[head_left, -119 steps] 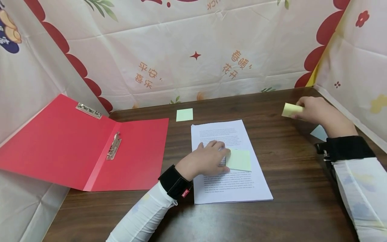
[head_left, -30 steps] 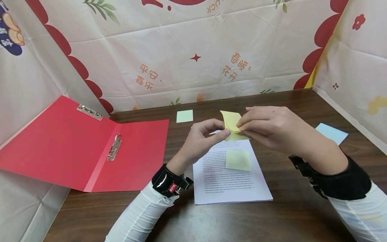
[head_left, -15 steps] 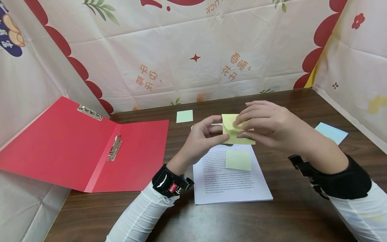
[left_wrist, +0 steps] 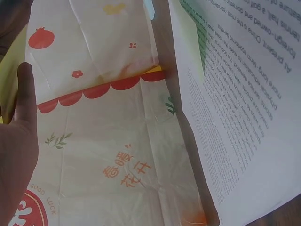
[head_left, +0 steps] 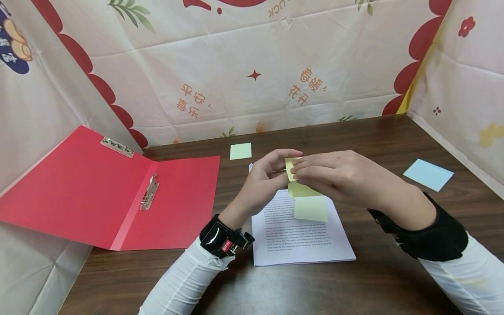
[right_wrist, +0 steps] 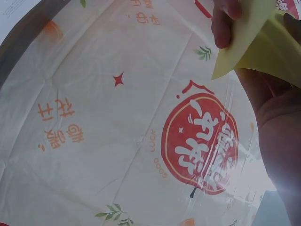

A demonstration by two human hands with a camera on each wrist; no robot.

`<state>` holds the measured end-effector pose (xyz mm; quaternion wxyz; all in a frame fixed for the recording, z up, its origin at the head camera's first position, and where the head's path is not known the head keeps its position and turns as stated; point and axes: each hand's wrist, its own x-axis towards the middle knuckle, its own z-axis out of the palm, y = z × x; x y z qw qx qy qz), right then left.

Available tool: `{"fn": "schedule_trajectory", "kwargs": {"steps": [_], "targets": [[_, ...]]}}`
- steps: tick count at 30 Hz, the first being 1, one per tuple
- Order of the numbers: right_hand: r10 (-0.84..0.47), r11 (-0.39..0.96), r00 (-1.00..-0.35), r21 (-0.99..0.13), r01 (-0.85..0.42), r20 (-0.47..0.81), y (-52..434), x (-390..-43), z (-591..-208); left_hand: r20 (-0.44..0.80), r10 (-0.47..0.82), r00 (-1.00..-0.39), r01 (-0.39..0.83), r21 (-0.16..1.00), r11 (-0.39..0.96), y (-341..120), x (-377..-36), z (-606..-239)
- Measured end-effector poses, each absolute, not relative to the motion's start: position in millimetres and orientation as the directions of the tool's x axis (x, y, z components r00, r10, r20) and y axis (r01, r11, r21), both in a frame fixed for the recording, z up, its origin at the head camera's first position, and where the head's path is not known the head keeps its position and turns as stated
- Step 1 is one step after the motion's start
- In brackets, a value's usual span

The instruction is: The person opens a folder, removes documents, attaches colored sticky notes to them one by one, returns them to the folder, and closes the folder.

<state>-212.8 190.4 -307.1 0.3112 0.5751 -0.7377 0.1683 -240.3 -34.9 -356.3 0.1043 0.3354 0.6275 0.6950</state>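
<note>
Above the upper part of a stack of printed paper [head_left: 299, 243], both hands are on yellow sticky notes [head_left: 304, 190] in the head view. My left hand [head_left: 265, 181] pinches them at their left side; its thumb [left_wrist: 26, 92] lies along the yellow paper in the left wrist view. From the right, my right hand [head_left: 350, 179] holds the upper yellow sheet and covers much of it. Two yellow layers [right_wrist: 270, 49] spread apart in the right wrist view. A pale green sticky note [head_left: 311, 210] lies on the printed page just below the hands.
An open red folder [head_left: 177, 201] with a metal clip [head_left: 149, 192] stands at the left, its cover leaning on the cloth. A green sticky note [head_left: 240, 151] lies at the back of the table, and a blue one [head_left: 428, 174] lies at the right.
My right hand has brought the yellow notes from the right side to above the paper, where my left hand took hold too. Since half a second ago, the hands and notes have dropped slightly.
</note>
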Motion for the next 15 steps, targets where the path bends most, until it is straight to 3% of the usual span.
{"fn": "schedule_trajectory", "kwargs": {"steps": [11,15], "targets": [[-0.715,0.243,-0.126,0.076,-0.967,0.688,181.6,-210.8,-312.1,0.300,0.588,-0.751,0.219,0.954,-0.207,-29.6,-237.5,-359.3],[-0.721,0.273,-0.124,0.115,-0.955,0.682,181.5,-210.7,-314.6,0.296,0.568,-0.768,0.223,0.955,-0.195,-28.2,-237.1,-360.0]]}}
